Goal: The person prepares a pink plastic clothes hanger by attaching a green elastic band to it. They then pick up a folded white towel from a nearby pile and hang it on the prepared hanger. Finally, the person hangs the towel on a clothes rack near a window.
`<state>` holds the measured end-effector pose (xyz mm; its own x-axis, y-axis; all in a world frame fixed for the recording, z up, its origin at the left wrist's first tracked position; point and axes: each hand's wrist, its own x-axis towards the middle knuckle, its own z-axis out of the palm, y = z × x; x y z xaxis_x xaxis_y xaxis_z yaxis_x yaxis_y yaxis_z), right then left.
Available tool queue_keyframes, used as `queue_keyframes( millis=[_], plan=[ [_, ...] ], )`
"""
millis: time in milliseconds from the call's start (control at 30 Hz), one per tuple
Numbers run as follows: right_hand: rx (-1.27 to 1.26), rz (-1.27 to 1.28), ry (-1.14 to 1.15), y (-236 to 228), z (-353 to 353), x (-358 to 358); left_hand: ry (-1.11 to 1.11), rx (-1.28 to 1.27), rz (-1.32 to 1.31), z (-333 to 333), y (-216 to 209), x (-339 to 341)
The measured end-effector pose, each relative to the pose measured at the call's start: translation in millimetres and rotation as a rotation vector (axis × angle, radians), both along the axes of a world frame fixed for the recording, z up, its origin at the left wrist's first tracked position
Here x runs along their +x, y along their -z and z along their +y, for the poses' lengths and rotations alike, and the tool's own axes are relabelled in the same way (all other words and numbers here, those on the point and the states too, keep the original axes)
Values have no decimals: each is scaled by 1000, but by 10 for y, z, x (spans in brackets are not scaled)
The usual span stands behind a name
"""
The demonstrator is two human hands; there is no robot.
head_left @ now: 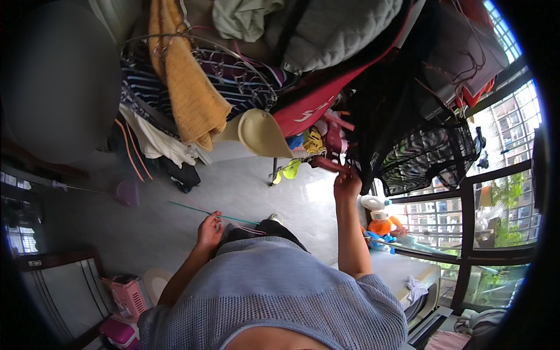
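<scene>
Hands: two, one left (210, 230), one right (348, 184). Hangers, thin: at least two, one teal hanger (239, 219), one pink hanger (249, 228). Towel (195, 99), orange: one. Mesh garment (429, 154), black: one. Quilted cloth (341, 35), grey: one. Striped cloth (143, 87): at least one. Clips (217, 69), metal: several, exact number unclear. Sweater (262, 280): one. Shoe (276, 219): one showing. Purple tub (126, 193): one. Pink basket (129, 296): one. Magenta box (119, 332): one. White bottle (372, 202): one.
</scene>
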<state>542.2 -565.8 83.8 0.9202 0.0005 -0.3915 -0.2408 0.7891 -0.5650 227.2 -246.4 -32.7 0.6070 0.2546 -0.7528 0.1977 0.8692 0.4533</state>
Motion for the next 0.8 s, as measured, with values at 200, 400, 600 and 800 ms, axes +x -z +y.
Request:
queue_keyframes(
  millis=[200, 400, 600, 800],
  plan=[
    [-109, -7, -36, 232, -425, -564, 841, 1726, -388, -104, 627, 336],
    [-216, 12, -203, -219, -415, -1063, 974, 1289, -279, -426, 178, 659],
    [-580, 315, -17, -71, -333, -1982, 447, -622, 144, -407, 331, 996],
    [-1138, 447, 158, -72, -6, -3385, 1216, -454, 144, -560, 17, 1058]
  ],
)
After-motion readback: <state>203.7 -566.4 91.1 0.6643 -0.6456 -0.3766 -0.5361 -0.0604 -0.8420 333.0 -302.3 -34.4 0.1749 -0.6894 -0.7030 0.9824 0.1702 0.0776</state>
